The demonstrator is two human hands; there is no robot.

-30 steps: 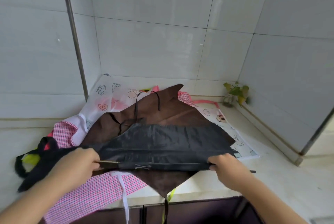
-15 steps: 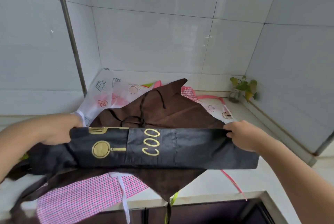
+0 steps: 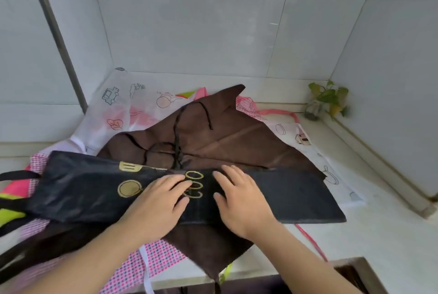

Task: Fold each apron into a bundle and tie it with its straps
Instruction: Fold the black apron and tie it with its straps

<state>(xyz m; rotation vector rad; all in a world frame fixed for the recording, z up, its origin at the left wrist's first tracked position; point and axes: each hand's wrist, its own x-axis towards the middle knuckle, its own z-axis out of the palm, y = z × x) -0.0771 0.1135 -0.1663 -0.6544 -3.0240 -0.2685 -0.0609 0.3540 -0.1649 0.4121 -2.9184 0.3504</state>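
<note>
Lying as a long folded band across the heap of other aprons near the front edge of the pale stone bench (image 3: pixel 379 241), the black glossy apron with gold print (image 3: pixel 272 195) looks thin, light and limp, probably a little slippery, so it should crease easily but slide or spring open unless pinned. At its left end a black strap (image 3: pixel 16 174) trails off toward the bench's left edge; the two short ends of the band seem the best places to take hold for the next fold. The left hand (image 3: pixel 157 201) lies flat on the middle of the band, fingers straight over the gold letters, gripping nothing. Just beside it, the right hand (image 3: pixel 239 201) presses flat too, fingers spread, holding nothing.
</note>
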